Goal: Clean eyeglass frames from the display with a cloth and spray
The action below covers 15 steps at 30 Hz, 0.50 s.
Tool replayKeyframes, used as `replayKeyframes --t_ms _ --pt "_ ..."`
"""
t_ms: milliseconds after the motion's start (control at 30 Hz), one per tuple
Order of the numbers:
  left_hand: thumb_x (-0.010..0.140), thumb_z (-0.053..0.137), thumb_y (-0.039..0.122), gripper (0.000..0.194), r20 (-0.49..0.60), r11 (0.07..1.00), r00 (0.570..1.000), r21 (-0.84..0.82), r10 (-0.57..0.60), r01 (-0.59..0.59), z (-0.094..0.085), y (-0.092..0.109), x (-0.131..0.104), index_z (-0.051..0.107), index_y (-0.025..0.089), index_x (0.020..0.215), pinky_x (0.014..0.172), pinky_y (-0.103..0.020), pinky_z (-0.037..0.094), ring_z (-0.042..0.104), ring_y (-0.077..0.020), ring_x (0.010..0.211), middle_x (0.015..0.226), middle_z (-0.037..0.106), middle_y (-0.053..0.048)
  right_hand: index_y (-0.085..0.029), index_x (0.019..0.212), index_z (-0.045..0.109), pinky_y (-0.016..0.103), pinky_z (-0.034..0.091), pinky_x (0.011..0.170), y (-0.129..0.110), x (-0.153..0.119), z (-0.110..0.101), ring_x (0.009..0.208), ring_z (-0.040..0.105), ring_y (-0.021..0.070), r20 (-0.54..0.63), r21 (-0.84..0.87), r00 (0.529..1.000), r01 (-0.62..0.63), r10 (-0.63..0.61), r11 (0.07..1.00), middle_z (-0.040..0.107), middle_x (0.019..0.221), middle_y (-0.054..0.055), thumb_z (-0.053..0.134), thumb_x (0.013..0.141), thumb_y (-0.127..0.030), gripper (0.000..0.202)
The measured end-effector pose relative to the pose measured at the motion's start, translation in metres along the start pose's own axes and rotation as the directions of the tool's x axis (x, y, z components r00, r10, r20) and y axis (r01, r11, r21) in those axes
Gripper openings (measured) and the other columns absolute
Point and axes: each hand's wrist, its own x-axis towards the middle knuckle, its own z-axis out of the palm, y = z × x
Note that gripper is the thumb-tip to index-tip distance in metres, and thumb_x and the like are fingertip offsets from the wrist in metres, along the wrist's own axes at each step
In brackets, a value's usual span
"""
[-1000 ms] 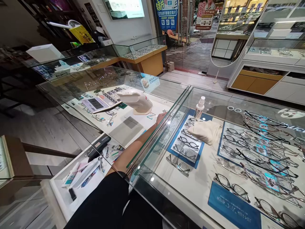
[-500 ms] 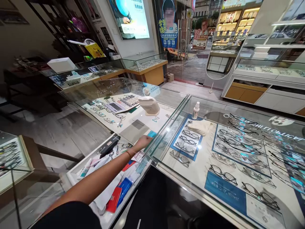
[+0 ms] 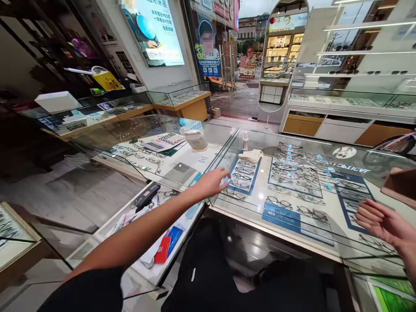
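Note:
My left hand (image 3: 212,181) is over the seam between two glass display cases, its fingers loosely spread and nothing in them. Below my left forearm an open drawer (image 3: 130,207) holds a black case (image 3: 147,196), a red packet (image 3: 162,250) and a blue packet (image 3: 174,239). My right hand (image 3: 377,221) hovers above the right end of the glass case, fingers curled inward; whether they hold anything cannot be made out. Under the glass lie rows of eyeglasses (image 3: 279,202), a beige cloth (image 3: 251,155) and a white bottle (image 3: 245,141).
A calculator (image 3: 157,144) and a white device (image 3: 196,141) stand beyond my left hand. A brown box (image 3: 399,186) is at the right edge. An oval mirror (image 3: 281,56) stands farther back. My dark-clothed legs are below the case edge.
My left hand has risen out from the drawer's far end and moved right, its fingers loosening. My right hand has come into view at the right. The camera view has turned right.

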Motion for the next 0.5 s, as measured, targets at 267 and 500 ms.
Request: replayKeyframes --t_ms 267,500 --pt "0.084 0.063 0.005 0.020 -0.265 0.985 0.964 -0.171 -0.010 -0.036 0.042 0.047 0.163 0.070 0.017 0.098 0.110 -0.049 0.037 0.056 -0.0365 0.124 0.119 0.067 -0.021 -0.028 0.065 0.025 0.040 0.016 0.058 -0.004 0.006 0.002 0.057 0.008 0.0133 0.222 0.133 0.975 -0.057 0.026 0.990 0.016 0.064 -0.007 0.072 0.093 -0.068 0.068" --pt "0.091 0.068 0.026 0.010 -0.275 0.722 0.922 -0.692 -0.274 0.008 0.027 0.064 0.192 0.061 0.020 0.090 0.094 -0.038 0.045 0.061 -0.0258 0.098 0.090 0.067 -0.009 -0.024 0.067 0.021 0.031 0.017 0.052 0.006 0.022 -0.009 0.056 0.005 0.0121 0.417 0.236 0.909 -0.081 -0.026 0.968 0.014 0.061 -0.007 0.071 0.096 -0.060 0.068"
